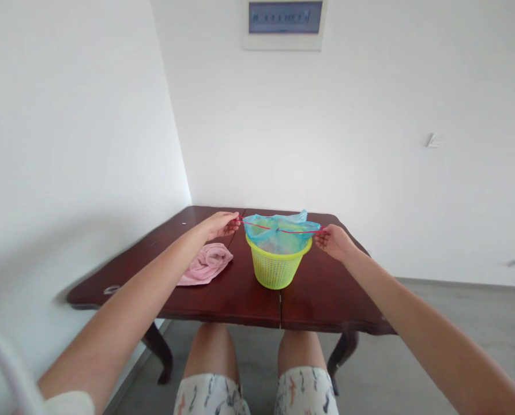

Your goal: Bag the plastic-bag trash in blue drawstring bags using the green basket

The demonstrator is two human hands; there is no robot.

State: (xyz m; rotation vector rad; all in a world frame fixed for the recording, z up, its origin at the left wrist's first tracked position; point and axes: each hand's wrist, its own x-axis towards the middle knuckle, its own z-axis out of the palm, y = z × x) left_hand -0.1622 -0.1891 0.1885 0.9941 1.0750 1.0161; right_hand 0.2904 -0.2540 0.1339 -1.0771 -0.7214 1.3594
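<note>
A yellow-green plastic basket (277, 270) stands upright on the table, with a translucent blue plastic bag (261, 235) inside it and rising above its rim. Across the bag's top runs a thin red drawstring (257, 226), stretched nearly straight between my hands. My left hand (223, 223) pinches the string's left end, just left of the bag. On the other side, my right hand (333, 241) has its fingers closed on the right end. What lies inside the bag cannot be made out. Beside the basket, below my left hand, is a crumpled pink cloth (209, 262).
The dark red-brown wooden table (235, 300) stands against the back wall, a seam running through its top. A small pale ring-shaped item (111, 290) lies near its left front corner. My knees are at the front edge.
</note>
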